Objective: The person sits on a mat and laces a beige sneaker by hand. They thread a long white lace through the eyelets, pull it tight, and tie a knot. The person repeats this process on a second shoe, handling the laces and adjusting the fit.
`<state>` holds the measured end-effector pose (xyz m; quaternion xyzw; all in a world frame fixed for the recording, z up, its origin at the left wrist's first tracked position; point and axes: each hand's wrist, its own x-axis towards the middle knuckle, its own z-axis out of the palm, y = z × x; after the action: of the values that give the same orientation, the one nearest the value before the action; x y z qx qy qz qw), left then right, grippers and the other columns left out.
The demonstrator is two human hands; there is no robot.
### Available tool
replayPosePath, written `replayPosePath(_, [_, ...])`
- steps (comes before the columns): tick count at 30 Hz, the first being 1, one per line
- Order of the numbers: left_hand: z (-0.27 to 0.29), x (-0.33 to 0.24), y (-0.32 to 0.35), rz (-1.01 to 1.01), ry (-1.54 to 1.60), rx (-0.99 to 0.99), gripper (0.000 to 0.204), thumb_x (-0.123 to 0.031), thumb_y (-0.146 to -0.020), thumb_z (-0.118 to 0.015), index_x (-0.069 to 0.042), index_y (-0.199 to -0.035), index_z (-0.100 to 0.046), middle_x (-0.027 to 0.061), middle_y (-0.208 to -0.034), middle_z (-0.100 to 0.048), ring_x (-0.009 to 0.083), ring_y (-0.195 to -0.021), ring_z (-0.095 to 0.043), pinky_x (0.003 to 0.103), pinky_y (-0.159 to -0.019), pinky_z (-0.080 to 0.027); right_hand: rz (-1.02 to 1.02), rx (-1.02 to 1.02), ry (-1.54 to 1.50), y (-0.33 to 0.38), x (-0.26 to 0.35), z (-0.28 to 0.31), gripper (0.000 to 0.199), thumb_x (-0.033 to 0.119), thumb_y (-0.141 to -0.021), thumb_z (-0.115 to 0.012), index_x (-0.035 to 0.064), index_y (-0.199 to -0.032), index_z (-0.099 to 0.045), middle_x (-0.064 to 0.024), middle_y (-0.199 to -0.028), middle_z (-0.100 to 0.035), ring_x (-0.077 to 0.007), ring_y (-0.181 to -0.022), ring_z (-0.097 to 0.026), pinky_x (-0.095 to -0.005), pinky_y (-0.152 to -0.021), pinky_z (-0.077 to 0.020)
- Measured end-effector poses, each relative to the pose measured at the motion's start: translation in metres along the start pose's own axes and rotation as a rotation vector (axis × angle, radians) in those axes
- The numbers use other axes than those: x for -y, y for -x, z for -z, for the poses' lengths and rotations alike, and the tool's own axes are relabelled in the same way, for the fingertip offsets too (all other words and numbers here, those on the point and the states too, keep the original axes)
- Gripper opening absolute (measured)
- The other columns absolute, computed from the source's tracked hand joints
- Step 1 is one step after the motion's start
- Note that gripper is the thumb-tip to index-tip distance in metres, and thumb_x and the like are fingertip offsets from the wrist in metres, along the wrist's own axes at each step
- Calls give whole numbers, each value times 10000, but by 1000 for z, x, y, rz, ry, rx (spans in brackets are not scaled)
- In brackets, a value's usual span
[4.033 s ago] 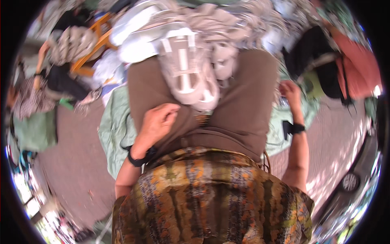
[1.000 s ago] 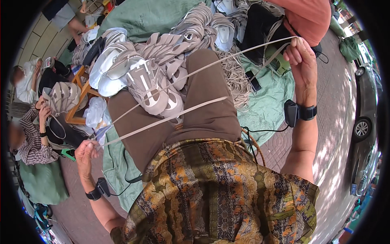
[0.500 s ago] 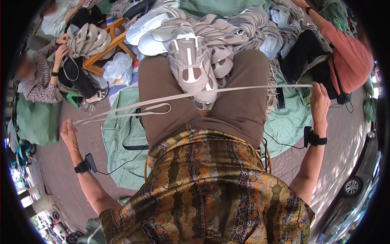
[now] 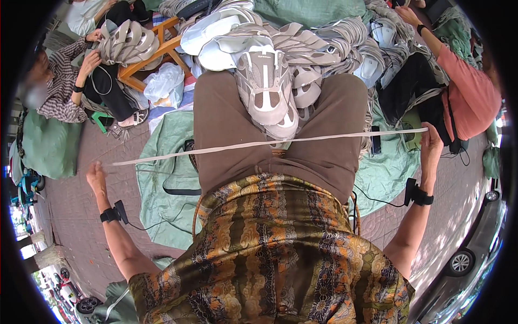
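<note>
Right hand [image 4: 431,141] and left hand [image 4: 96,177] hold a lace [image 4: 243,145] stretched across the lap.
Right fingers narrow, pinching one end; left fingers look closed on the other, but blurred, exact grip can't be told. Arms spread wide, likely to keep the lace straight and untangled. Lace crosses just on the waist side of the shoe [image 4: 264,81]; touching or not, can't tell. Shoe sits between the knees, toe toward the waist, probably propped there so both hands can work the lace. Uppers [image 4: 294,46] heaped past the knees, presumably for easy reach. Green cloth [image 4: 164,221] spread below, seemingly to keep stuff off the paving [image 4: 97,216]. Farther left: stool [image 4: 145,60], plastic bag [image 4: 164,83] beside it.
</note>
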<state>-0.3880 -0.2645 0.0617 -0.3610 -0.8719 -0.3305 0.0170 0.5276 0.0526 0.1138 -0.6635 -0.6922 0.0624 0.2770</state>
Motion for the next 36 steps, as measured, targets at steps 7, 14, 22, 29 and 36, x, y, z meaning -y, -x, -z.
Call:
replayPosePath(7, [-96, -197, 51, -753, -275, 175, 196, -96, -812, -626, -44, -1000, -625, 135, -824, -629, 305, -745, -632, 383, -652, -502, 82, 405, -927, 7, 213, -69, 174, 93, -920, -527, 9, -1054, -601, -57, -856, -685, -105, -766, -629, -227, -657, -489])
replayPosePath(14, [-190, -370, 129, -971, 138, 510, 529, -62, -764, -665, -105, -1257, -477, 140, -1281, -487, 338, -1131, -518, 411, -887, -484, 110, 668, -1106, -19, 273, -222, 64, 33, -883, -534, 41, -880, -598, -21, -786, -645, -68, -646, -537, -237, -597, -452])
replayPosePath(22, [-250, -372, 148, -964, 141, 683, 616, -2, -735, -641, -81, -1302, -414, 174, -1317, -387, 365, -1064, -514, 430, -823, -492, 292, 497, -619, -7, 248, -248, 58, 28, -839, -546, 16, -889, -573, -144, -791, -626, -271, -715, -596, -344, -682, -473])
replayPosePath(29, [-252, -374, 140, -1071, 84, 724, 576, 1, -755, -614, -42, -1297, -425, 236, -1308, -387, 361, -1040, -541, 406, -830, -510, 509, 370, -490, -4, 244, -250, 167, -34, -762, -553, 35, -912, -580, -168, -872, -626, -373, -798, -601, -409, -715, -476])
replayPosePath(36, [-255, -383, 148, -1025, 40, 637, 553, -3, -714, -602, -15, -1229, -404, 182, -1198, -419, 370, -891, -567, 452, -678, -505, 417, 407, -500, -8, 247, -245, 170, -44, -754, -544, 30, -897, -598, -167, -884, -634, -375, -823, -609, -415, -720, -482])
